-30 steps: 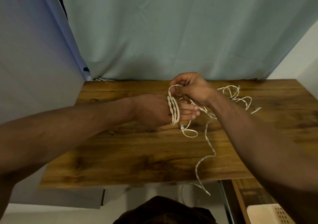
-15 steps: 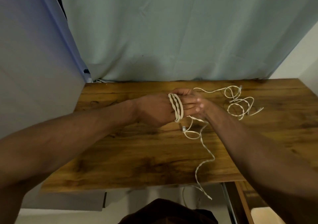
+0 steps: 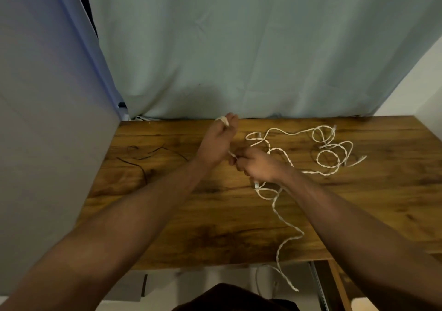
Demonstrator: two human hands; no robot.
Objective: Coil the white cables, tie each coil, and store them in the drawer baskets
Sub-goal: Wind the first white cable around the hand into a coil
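We note the cable (image 3: 273,205) tail hanging off the near table (image 3: 191,239) edge; judged light, limp and tangle-prone, best pinched close to the winding; right hand (image 3: 257,166) pinches it so; left hand (image 3: 215,143) carries turns round its fingers (image 3: 230,120), clasp not discernible; loose loops lie far right.

The left hand (image 3: 216,141) hides most of the coil (image 3: 222,119); only a blurred loop shows at the fingertips. The right hand (image 3: 257,164) covers its grip point on the white cable (image 3: 275,205). The bottom frame edge cuts off the pale basket (image 3: 361,304) and a dark object (image 3: 234,297).
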